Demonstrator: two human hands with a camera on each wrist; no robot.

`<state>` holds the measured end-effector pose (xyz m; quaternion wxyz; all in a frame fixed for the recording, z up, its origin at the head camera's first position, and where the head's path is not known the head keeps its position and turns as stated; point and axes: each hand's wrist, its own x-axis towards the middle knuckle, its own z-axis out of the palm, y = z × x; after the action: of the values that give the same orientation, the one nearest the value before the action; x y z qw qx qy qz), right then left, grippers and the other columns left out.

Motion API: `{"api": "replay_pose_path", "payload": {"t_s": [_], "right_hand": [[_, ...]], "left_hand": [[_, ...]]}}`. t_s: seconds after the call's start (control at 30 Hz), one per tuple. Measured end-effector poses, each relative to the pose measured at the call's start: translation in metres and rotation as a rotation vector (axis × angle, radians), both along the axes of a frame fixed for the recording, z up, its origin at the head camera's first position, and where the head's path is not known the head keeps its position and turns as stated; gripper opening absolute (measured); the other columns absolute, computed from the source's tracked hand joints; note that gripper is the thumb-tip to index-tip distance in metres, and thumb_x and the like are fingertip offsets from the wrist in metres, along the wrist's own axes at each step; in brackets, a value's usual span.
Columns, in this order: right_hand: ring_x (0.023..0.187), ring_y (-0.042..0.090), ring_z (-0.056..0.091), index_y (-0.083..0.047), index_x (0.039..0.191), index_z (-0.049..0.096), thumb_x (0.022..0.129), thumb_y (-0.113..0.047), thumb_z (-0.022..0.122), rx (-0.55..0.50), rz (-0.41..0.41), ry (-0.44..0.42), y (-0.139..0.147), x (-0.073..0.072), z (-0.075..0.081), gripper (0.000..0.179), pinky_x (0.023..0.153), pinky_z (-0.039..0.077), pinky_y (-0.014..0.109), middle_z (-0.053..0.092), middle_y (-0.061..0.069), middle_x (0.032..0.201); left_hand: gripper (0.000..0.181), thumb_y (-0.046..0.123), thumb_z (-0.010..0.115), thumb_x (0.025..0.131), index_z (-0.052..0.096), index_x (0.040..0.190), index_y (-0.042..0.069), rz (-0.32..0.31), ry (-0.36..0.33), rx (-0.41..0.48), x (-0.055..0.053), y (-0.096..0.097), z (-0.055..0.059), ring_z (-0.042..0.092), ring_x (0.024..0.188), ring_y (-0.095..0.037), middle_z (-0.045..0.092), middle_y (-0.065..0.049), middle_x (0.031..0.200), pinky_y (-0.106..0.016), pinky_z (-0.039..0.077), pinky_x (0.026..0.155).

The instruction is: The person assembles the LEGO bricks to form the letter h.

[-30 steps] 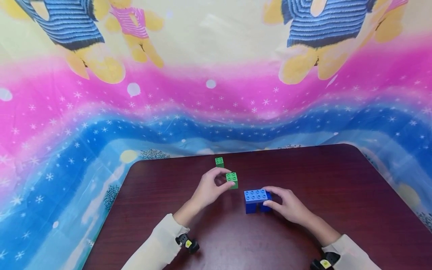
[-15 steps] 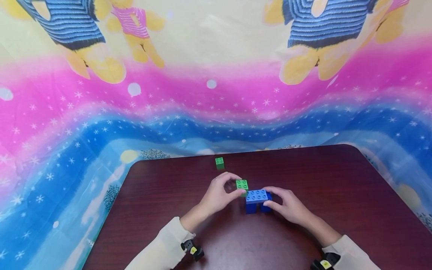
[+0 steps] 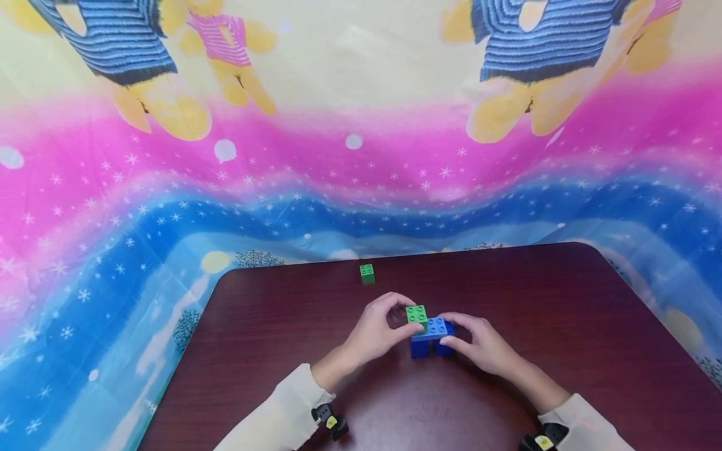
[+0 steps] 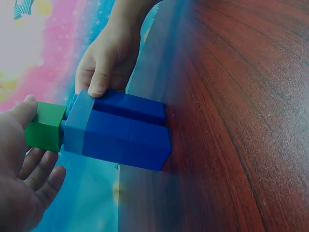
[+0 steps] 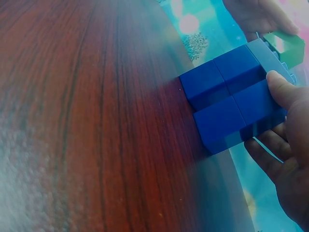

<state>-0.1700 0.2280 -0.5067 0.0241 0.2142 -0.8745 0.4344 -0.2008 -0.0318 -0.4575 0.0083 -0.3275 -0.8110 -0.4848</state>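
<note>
My left hand (image 3: 375, 330) pinches a green four-stud building block (image 3: 417, 317) between thumb and fingers. The block sits right at the studs on the left end of a light blue eight-stud block (image 3: 437, 327). That light blue block lies across two dark blue columns (image 4: 128, 137), each of stacked blocks, with a narrow gap between them. My right hand (image 3: 484, 343) grips the right side of this blue structure, its thumb on the front of the right column (image 5: 260, 102). In the left wrist view the green block (image 4: 46, 126) is level with the light blue block's near end.
Another green four-stud block (image 3: 367, 274) stands near the table's far edge. The dark brown wooden table (image 3: 282, 300) carries everything. A patterned cloth (image 3: 361, 163) hangs behind and beside it. Each wrist wears a black camera.
My left hand has moved the green block right and slightly down, from beside the blue structure to over its left end. The right hand stays in place on the structure.
</note>
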Motion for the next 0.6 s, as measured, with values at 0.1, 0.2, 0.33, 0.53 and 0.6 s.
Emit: {"api": "replay_pose_path", "payload": {"t_s": [0.1, 0.2, 0.33, 0.53, 0.6], "right_hand": [[0.108, 0.014, 0.067, -0.004, 0.135, 0.063, 0.097, -0.031, 0.071, -0.013, 0.009, -0.003, 0.0, -0.0006, -0.0011, 0.047, 0.095, 0.054, 0.049, 0.071, 0.002, 0.122], [0.108, 0.014, 0.067, -0.004, 0.135, 0.063, 0.097, -0.03, 0.071, -0.018, 0.013, 0.002, -0.0001, -0.001, -0.0019, 0.047, 0.095, 0.054, 0.049, 0.071, 0.002, 0.122], [0.109, 0.014, 0.067, -0.003, 0.135, 0.063, 0.096, -0.031, 0.071, -0.02, 0.009, 0.01, 0.0, -0.0012, -0.0025, 0.047, 0.095, 0.054, 0.049, 0.071, 0.002, 0.122], [0.11, 0.014, 0.066, -0.006, 0.134, 0.064, 0.096, -0.028, 0.072, -0.009, -0.001, 0.017, -0.0002, -0.0013, -0.0034, 0.044, 0.096, 0.053, 0.05, 0.07, 0.002, 0.123], [0.11, 0.014, 0.066, -0.007, 0.133, 0.064, 0.096, -0.025, 0.073, -0.009, -0.003, 0.019, -0.0004, -0.0011, -0.0032, 0.043, 0.096, 0.053, 0.05, 0.071, 0.002, 0.122]], "left_hand": [[0.033, 0.025, 0.081, 0.09, 0.066, 0.118, 0.014, -0.013, -0.01, -0.007, 0.0003, 0.0014, 0.0004, 0.064, 0.085, -0.012, 0.066, 0.004, 0.103, -0.028, 0.058, 0.077], [0.034, 0.025, 0.08, 0.09, 0.064, 0.119, 0.015, -0.027, -0.046, -0.007, 0.001, 0.0015, 0.0004, 0.065, 0.084, -0.008, 0.069, 0.002, 0.103, -0.028, 0.058, 0.078], [0.034, 0.026, 0.079, 0.091, 0.062, 0.12, 0.016, -0.039, -0.089, 0.0, 0.0017, 0.0014, 0.0008, 0.067, 0.086, -0.006, 0.072, 0.001, 0.106, -0.031, 0.059, 0.081], [0.034, 0.026, 0.078, 0.091, 0.062, 0.119, 0.015, -0.046, -0.087, 0.005, 0.0012, 0.0024, -0.0013, 0.069, 0.09, -0.008, 0.073, 0.001, 0.108, -0.031, 0.059, 0.084], [0.034, 0.025, 0.078, 0.091, 0.062, 0.119, 0.014, -0.048, -0.082, 0.0, 0.0012, 0.0025, -0.0019, 0.069, 0.091, -0.008, 0.073, 0.0, 0.108, -0.033, 0.059, 0.084]]}}
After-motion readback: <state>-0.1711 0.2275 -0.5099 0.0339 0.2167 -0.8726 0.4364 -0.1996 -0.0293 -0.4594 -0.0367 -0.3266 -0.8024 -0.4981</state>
